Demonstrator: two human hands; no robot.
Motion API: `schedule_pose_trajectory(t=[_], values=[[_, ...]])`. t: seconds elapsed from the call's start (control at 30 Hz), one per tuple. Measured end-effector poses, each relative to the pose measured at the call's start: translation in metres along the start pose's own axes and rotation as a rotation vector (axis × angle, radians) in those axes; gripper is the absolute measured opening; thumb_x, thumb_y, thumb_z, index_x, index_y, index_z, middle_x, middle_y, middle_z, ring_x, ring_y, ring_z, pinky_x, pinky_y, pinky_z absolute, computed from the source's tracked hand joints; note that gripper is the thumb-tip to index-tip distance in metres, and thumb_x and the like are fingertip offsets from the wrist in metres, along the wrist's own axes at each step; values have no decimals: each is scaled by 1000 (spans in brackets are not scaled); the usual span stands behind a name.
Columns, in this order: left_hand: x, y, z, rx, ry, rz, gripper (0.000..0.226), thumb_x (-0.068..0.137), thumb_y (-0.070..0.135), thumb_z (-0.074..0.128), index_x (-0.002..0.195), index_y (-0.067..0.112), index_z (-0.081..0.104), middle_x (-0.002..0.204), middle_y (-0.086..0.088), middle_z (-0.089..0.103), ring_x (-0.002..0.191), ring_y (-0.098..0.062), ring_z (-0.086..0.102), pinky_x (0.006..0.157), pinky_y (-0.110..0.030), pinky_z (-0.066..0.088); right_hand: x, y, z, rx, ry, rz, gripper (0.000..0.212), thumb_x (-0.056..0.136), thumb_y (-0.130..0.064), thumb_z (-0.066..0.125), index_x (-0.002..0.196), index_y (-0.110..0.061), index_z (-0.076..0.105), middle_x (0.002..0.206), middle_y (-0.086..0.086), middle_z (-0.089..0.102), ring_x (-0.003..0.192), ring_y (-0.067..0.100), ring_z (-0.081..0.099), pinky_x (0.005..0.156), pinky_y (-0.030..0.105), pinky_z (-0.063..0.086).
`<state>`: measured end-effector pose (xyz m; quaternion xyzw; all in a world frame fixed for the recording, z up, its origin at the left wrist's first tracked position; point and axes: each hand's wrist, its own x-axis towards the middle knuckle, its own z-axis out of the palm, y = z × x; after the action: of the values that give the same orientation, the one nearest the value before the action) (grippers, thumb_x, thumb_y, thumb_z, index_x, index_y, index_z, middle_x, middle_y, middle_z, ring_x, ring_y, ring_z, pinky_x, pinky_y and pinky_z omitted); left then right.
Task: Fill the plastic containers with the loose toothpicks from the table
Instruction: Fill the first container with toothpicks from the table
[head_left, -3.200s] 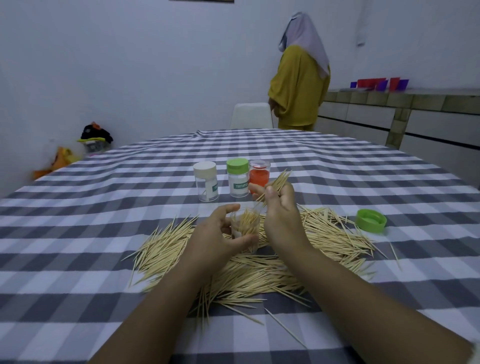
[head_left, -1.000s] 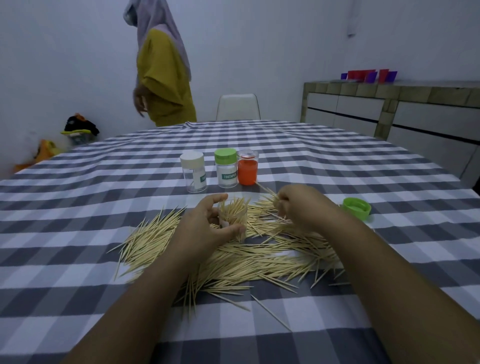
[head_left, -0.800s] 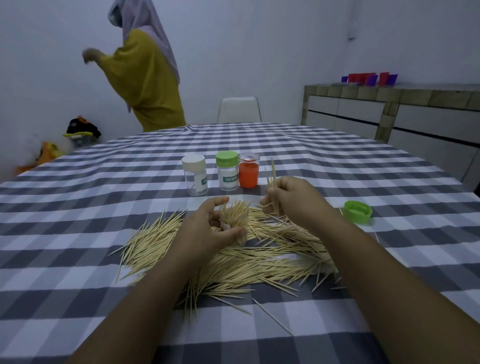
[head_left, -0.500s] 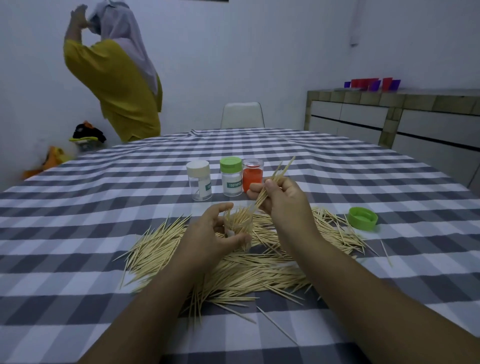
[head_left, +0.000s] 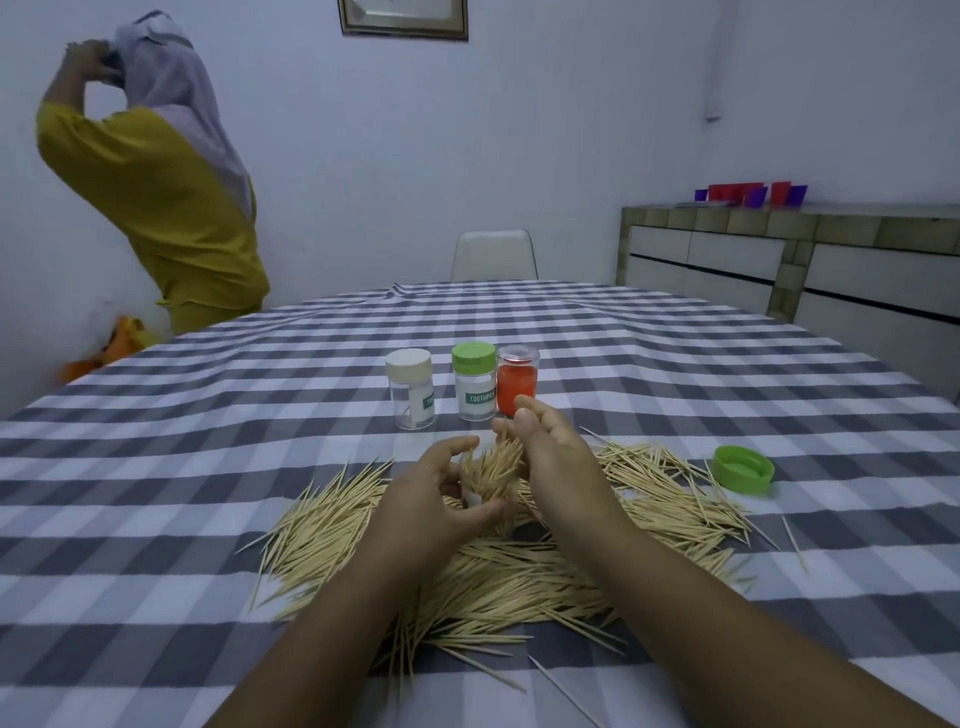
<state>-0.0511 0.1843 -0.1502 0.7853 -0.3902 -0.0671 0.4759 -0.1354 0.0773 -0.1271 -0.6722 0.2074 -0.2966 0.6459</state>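
Head view, centre of the frame: the left hand (head_left: 431, 488) holds its grip curled round a small clear container (head_left: 480, 491), thumb below and fingers above, keeping it tilted toward the right. The right hand (head_left: 545, 452) is at the container's mouth, fingers bent over a bristling bunch of toothpicks (head_left: 491, 462) that stand out of the opening; whether its grip pinches them or only presses on them I cannot tell.

To do this step well, the sticks probably want aligning into one parallel bundle before they are pushed in, with the container kept tilted so they slide down its wall instead of splaying out.

Around both hands the loose toothpicks (head_left: 519, 566) lie in a wide heap on the checked table (head_left: 208, 467), spreading to lower left and right, so much of the task appears to remain. A green lid (head_left: 742, 470) lies upturned at right of centre, apart from the heap.

Just above the hands stand three upright containers in a row: a white-capped container (head_left: 410, 389), clear and seemingly empty; a green-capped container (head_left: 474, 382) labelled TOOTHPICK, contents hidden by its label; and a capless clear container (head_left: 518, 379) with something orange inside.
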Motion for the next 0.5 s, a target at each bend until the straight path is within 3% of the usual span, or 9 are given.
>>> schedule_pose_trajectory(t=[0.07, 0.23, 0.33, 0.4, 0.5], values=[[0, 0, 0, 6, -2, 2, 69, 70, 31, 82, 129, 35, 48, 81, 18, 66, 80, 11, 61, 66, -5, 41, -1, -1, -1, -10, 4, -11, 32, 101, -42, 35, 130, -37, 46, 118, -11, 63, 110, 11, 58, 95, 36, 47], [0, 0, 0, 12, 1, 8, 67, 70, 31, 83, 127, 37, 48, 80, 18, 66, 80, 12, 60, 66, -6, 42, -3, -4, -2, -76, -10, -20, 34, 100, -42, 36, 125, -31, 57, 117, -9, 64, 107, 9, 58, 91, 29, 47], [1, -2, -1, 27, 2, 10, 65, 71, 31, 82, 126, 37, 49, 80, 15, 67, 80, 11, 61, 67, -6, 42, -6, -8, -2, -180, -72, 35, 30, 100, -37, 41, 98, -25, 68, 98, 0, 71, 87, 9, 63, 75, 24, 47], [2, -3, -1, 30, 0, 6, 66, 71, 29, 82, 127, 36, 49, 85, 14, 69, 82, 10, 61, 68, -5, 43, -6, -8, -2, -211, -111, 60, 29, 100, -34, 41, 88, -27, 67, 95, 1, 72, 90, 15, 66, 78, 27, 49], [2, -2, -1, 25, 0, 12, 65, 72, 28, 82, 127, 36, 49, 84, 12, 69, 81, 10, 61, 68, -4, 43, -5, -4, -2, -169, -106, -10, 31, 101, -32, 41, 123, -26, 62, 121, -13, 60, 111, 5, 54, 79, 9, 41]])
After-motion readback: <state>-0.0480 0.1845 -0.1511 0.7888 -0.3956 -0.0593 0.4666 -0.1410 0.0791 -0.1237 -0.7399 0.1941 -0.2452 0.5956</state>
